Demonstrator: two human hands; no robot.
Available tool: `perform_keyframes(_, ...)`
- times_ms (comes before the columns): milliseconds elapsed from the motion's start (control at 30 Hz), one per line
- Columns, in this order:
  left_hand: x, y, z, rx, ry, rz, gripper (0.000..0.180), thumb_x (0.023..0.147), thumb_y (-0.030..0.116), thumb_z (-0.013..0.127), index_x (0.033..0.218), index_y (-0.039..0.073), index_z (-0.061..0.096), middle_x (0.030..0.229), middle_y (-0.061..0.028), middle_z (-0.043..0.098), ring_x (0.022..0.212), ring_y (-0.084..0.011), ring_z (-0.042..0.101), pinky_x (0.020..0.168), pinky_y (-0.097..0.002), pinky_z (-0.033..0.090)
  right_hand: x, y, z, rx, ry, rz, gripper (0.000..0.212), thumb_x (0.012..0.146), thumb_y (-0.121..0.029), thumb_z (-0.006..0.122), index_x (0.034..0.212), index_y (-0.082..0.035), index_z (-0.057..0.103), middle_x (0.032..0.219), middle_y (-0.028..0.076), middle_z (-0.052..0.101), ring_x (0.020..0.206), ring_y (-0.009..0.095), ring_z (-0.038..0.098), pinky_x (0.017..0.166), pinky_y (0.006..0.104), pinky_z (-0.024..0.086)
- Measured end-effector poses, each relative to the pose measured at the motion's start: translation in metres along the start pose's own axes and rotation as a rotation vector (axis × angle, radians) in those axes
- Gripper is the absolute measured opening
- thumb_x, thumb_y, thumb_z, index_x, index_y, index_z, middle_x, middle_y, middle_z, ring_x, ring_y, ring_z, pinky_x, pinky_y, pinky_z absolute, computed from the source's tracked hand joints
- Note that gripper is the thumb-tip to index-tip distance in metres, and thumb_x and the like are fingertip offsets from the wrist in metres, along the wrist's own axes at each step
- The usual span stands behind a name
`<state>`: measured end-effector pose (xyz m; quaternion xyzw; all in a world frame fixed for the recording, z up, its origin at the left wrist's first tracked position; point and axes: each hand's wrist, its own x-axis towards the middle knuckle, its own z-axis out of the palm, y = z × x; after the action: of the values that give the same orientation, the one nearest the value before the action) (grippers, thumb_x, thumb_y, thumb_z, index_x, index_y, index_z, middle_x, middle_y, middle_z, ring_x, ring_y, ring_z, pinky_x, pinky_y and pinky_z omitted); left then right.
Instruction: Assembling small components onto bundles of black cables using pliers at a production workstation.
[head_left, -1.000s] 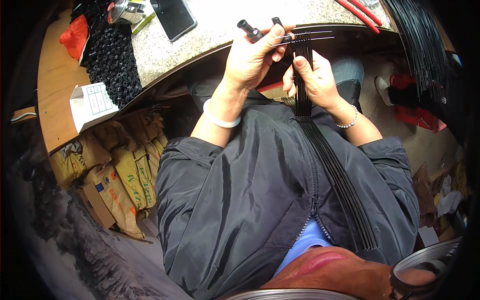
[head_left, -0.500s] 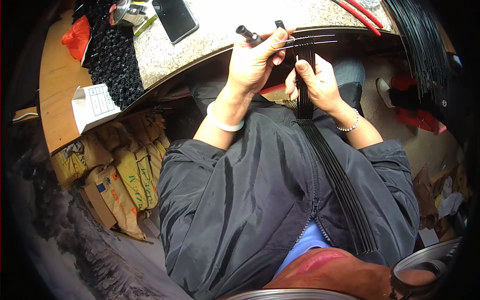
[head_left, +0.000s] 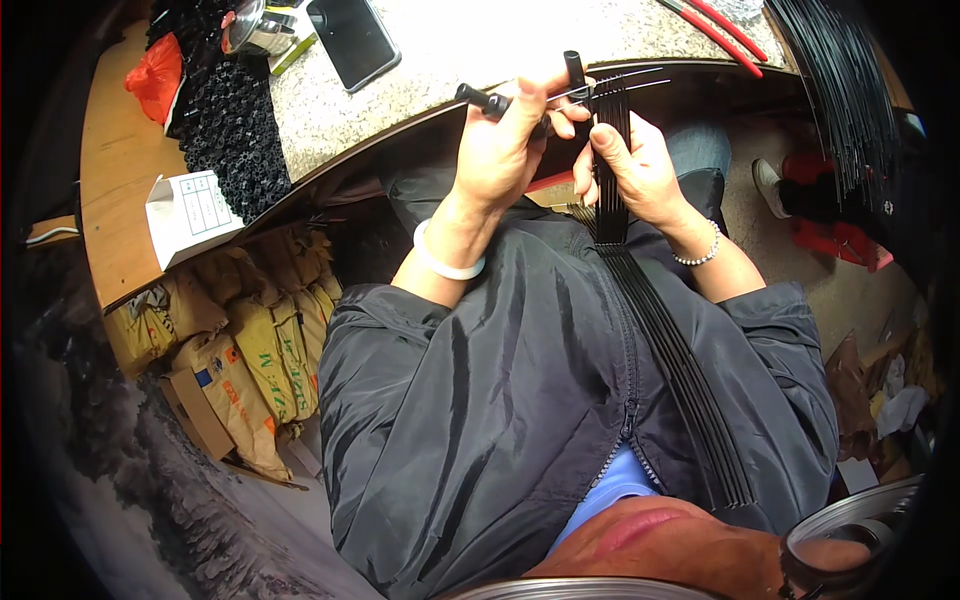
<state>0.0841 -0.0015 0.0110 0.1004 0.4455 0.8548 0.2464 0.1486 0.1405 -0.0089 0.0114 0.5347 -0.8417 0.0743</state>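
Note:
My left hand (head_left: 507,140) grips a small black plastic fitting (head_left: 480,98) with thin black rods sticking out of it to the right. My right hand (head_left: 628,165) is closed around a bundle of long thin black rods (head_left: 668,340) that runs down over my black jacket toward my chin. The two hands are close together just below the edge of the speckled stone worktop (head_left: 450,55). A white bangle sits on the left wrist and a bead bracelet on the right.
On the worktop lie a black phone (head_left: 352,38), a heap of small black parts (head_left: 232,130), an orange bag (head_left: 155,78), a white box (head_left: 188,212) and red-handled pliers (head_left: 720,25). More black rods (head_left: 845,90) hang at right. Yellow sacks (head_left: 255,350) are stacked under the bench.
Both hands have shifted slightly, with the left thumb and fingers turning the black fitting; the rod bundle stays in the right hand.

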Motion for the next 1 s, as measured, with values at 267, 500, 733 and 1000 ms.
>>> perform_keyframes(267,-0.009,-0.007,-0.008,0.018,-0.056,0.072,0.041,0.085,0.018,0.060,0.117,-0.006,0.052,0.089,-0.0101,0.062,0.072,-0.0098,0.054,0.069,-0.0199,0.044,0.000,0.001,0.003,0.017,-0.048,-0.026,0.027,0.092,-0.025,0.051,0.106,-0.001,0.050,0.064,0.006,0.058,0.048,0.008,0.055,0.046,0.0185,0.046)
perform_keyframes(500,-0.005,-0.004,0.013,0.102,0.045,0.152,0.030,0.078,0.000,0.066,0.107,-0.003,0.060,0.080,-0.0091,0.064,0.067,-0.0101,0.058,0.060,-0.0214,0.048,-0.004,0.002,0.003,-0.032,-0.025,-0.044,0.039,0.091,-0.037,0.046,0.108,-0.002,0.043,0.060,0.009,0.057,0.046,0.010,0.053,0.045,0.0188,0.044)
perform_keyframes(733,-0.003,-0.009,0.002,-0.029,-0.051,0.046,0.033,0.080,0.000,0.062,0.112,-0.004,0.056,0.095,-0.0092,0.063,0.071,-0.0095,0.052,0.062,-0.0200,0.041,-0.001,-0.003,0.002,-0.051,-0.078,0.005,0.044,0.092,-0.045,0.040,0.104,-0.003,0.043,0.059,0.007,0.056,0.044,0.010,0.053,0.041,0.0184,0.043)
perform_keyframes(1000,0.006,-0.010,-0.004,-0.099,0.004,-0.081,0.025,0.077,0.002,0.067,0.101,-0.001,0.062,0.080,-0.0059,0.063,0.063,-0.0101,0.053,0.057,-0.0213,0.043,-0.002,-0.001,0.002,-0.080,-0.069,-0.022,0.049,0.092,-0.049,0.036,0.101,-0.002,0.044,0.057,0.008,0.055,0.041,0.010,0.050,0.040,0.0187,0.042)
